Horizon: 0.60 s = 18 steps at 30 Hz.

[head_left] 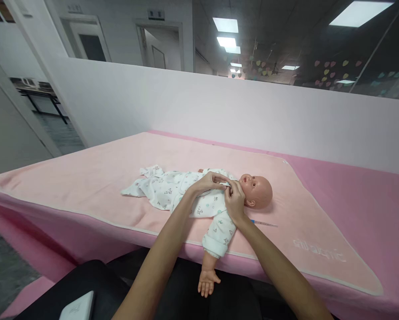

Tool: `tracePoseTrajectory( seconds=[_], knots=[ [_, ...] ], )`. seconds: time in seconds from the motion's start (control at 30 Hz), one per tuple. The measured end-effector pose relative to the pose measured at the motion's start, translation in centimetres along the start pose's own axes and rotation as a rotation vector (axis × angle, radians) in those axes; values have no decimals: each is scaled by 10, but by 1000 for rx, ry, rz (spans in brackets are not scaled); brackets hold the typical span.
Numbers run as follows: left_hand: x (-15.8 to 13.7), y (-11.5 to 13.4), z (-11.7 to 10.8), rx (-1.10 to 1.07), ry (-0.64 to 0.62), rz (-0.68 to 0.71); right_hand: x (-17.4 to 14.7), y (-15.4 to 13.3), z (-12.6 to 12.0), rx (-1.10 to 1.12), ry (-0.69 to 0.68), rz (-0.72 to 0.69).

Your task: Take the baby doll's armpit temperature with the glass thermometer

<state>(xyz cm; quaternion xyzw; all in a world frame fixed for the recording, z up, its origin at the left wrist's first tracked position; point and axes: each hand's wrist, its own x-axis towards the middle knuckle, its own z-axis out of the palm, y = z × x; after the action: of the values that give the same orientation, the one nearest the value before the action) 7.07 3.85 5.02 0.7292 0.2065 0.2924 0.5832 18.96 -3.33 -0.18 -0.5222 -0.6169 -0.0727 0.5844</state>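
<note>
A baby doll (257,191) lies on its back with its head to the right, dressed in a white printed baby garment (204,208). My left hand (213,181) and my right hand (234,198) meet at the garment's neckline, just below the doll's chin. Both have their fingers pinched together on the cloth there; a small bit between the fingertips is too small to make out. One sleeve and the doll's hand (209,280) hang over the table's near edge. Beside my right wrist lies a thin clear stick with a blue end (265,223), resembling a thermometer.
A pale pink blanket (96,178) covers the table over a darker pink cloth (379,195). Behind it stands a white partition (253,113) with glass above. A white flat object (77,306) rests on my dark-clothed lap.
</note>
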Motion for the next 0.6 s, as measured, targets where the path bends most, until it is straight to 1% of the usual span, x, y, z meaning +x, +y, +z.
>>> tracePoseTrajectory(
  seconds=[0.2,0.33,0.6],
  knots=[
    [0,-2,1,-1,78,-33,0,0,1,21,24,-15],
    [-1,-1,1,-2,59,-28,-1,-1,0,42,36,12],
    [-2,1,2,-12,33,-24,-2,-2,1,79,31,125]
  ],
)
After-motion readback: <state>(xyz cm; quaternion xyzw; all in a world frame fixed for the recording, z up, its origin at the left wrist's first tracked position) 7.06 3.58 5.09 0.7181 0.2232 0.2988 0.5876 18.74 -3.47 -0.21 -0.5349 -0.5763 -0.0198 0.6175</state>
